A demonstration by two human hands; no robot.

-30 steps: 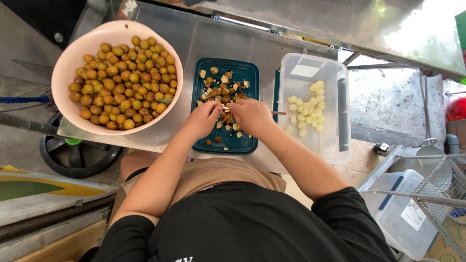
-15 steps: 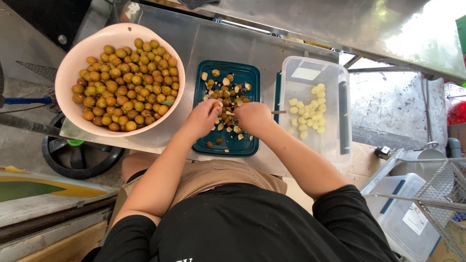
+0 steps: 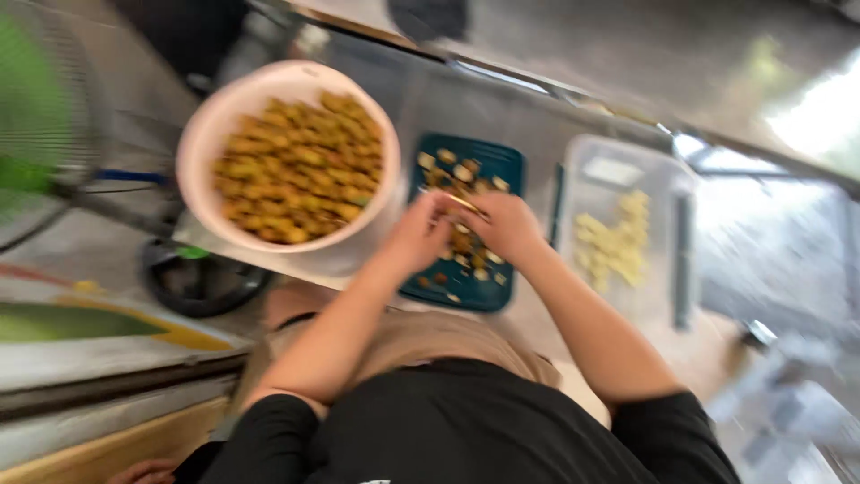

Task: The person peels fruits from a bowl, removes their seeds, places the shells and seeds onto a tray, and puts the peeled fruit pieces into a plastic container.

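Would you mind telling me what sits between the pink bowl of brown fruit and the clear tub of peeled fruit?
In the head view, the dark teal tray of shells and both hands lie between them.

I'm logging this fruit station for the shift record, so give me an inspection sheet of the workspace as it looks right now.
Surface: steel counter, picture blurred.
Job's things: pale bowl heaped with brown round fruit; dark green tray with shell pieces; clear tub holding pale peeled fruit.
Clutter: shells and bits scattered on the tray.
Grip: left hand and right hand meet over the tray; what they pinch is blurred.
Cables: nothing seen.
Surroundings: green fan at left, dark round base below the counter.
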